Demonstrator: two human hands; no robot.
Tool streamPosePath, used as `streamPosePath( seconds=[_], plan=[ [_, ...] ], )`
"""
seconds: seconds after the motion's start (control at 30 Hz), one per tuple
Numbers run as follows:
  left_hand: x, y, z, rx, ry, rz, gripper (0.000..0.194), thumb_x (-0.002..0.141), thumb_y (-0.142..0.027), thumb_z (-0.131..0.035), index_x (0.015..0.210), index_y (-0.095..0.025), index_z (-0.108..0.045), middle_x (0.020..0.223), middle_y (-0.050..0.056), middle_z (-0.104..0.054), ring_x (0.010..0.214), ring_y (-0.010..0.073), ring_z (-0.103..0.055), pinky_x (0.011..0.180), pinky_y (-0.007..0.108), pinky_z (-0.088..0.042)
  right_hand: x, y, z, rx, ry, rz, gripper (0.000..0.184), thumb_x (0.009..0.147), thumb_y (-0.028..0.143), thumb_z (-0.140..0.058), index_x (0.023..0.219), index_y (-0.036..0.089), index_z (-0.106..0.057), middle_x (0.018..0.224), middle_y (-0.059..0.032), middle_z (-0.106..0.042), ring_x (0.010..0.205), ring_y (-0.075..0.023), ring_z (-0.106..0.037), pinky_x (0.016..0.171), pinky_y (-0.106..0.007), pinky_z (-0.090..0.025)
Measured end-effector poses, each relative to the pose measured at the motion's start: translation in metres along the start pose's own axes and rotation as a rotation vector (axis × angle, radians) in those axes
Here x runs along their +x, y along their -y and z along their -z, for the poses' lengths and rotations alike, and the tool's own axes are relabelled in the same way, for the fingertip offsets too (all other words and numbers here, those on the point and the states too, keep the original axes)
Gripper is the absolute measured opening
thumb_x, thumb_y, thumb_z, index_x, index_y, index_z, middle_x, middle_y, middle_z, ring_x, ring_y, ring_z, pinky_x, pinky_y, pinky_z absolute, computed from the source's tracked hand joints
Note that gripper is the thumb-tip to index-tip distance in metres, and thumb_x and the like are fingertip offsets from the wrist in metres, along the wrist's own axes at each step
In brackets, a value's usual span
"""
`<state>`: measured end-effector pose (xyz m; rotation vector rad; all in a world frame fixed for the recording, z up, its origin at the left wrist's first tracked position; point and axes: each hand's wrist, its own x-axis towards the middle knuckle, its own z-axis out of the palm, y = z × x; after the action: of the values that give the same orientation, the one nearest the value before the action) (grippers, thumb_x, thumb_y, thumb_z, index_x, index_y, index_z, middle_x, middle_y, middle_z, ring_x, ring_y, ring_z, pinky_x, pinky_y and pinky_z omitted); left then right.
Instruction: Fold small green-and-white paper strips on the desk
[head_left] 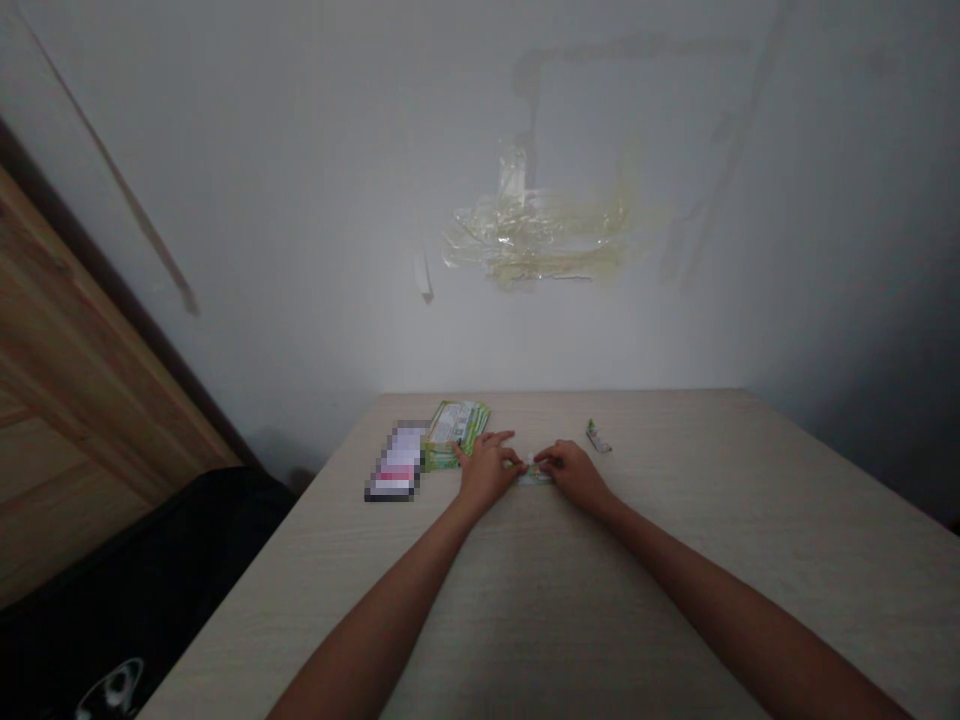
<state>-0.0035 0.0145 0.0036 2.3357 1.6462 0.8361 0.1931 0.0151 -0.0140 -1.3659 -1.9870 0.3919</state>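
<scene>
Currently, left of the small printed packet (535, 475), a blurred phone (397, 462) and a flat green package (459, 425) are lying side by side. The left hand (489, 470) is pinching the packet's left end, outer fingers fanning out; the right hand (576, 476) is pinching its right end, fingers curling in. Right of the packet and farther back, a crumpled wrapper (598, 437) is resting, the tabletop (727, 480) stretching roomily toward its slanting edge.

small wrapper-like piece (535, 477) | pale with green and orange | partly covered | between left hand (489, 472) and right hand (577, 477)
</scene>
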Motion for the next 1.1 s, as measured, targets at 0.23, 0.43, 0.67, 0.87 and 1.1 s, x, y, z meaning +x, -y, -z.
streamPosePath(
  seconds=[0.23,0.43,0.67,0.87,1.1],
  plan=[
    [0.0,-0.001,0.0,-0.001,-0.005,0.004,0.004,0.076,-0.035,-0.073,0.075,-0.031,-0.073,0.135,-0.003,-0.058,0.131,0.0355,-0.04,0.102,0.08,0.005,0.0,0.002,-0.001,-0.033,0.003,-0.011,0.02,0.082,0.015,-0.059,0.093,0.02,-0.075,0.084,-0.0061,-0.066,0.088,-0.0204,-0.058,0.083,-0.032,-0.043],
    [-0.003,-0.002,0.001,0.035,0.002,0.004,0.01,0.078,-0.04,-0.071,0.084,-0.032,-0.071,0.137,-0.003,-0.056,0.131,0.0334,-0.04,0.101,0.081,0.003,0.002,-0.004,-0.004,-0.001,-0.009,-0.019,0.016,0.081,0.017,-0.061,0.088,0.02,-0.075,0.083,-0.0058,-0.067,0.09,-0.0216,-0.058,0.084,-0.033,-0.043],
    [-0.005,-0.003,0.001,0.028,0.034,-0.085,0.021,0.082,-0.038,-0.065,0.103,-0.039,-0.068,0.14,-0.002,-0.054,0.137,0.0317,-0.035,0.108,0.074,0.001,0.003,-0.011,-0.006,0.003,-0.049,0.004,0.012,0.079,0.019,-0.063,0.085,0.019,-0.073,0.088,-0.0062,-0.068,0.096,-0.023,-0.057,0.093,-0.039,-0.04],
    [-0.008,-0.004,0.004,0.03,0.122,-0.168,0.016,0.084,-0.034,-0.062,0.097,-0.039,-0.071,0.125,-0.004,-0.066,0.138,0.0295,-0.034,0.104,0.078,0.005,0.001,-0.013,-0.005,-0.001,-0.076,0.014,0.012,0.079,0.015,-0.061,0.085,0.018,-0.071,0.091,-0.0077,-0.067,0.098,-0.0232,-0.056,0.093,-0.039,-0.041],
    [-0.013,-0.011,0.015,0.084,0.089,-0.278,0.018,0.087,-0.038,-0.06,0.101,-0.04,-0.071,0.116,-0.003,-0.07,0.133,0.0288,-0.039,0.107,0.072,0.015,-0.001,-0.014,-0.002,0.036,-0.152,0.006,0.013,0.083,0.018,-0.057,0.091,0.018,-0.066,0.095,-0.0088,-0.065,0.097,-0.0225,-0.057,0.092,-0.039,-0.044]
  ],
)
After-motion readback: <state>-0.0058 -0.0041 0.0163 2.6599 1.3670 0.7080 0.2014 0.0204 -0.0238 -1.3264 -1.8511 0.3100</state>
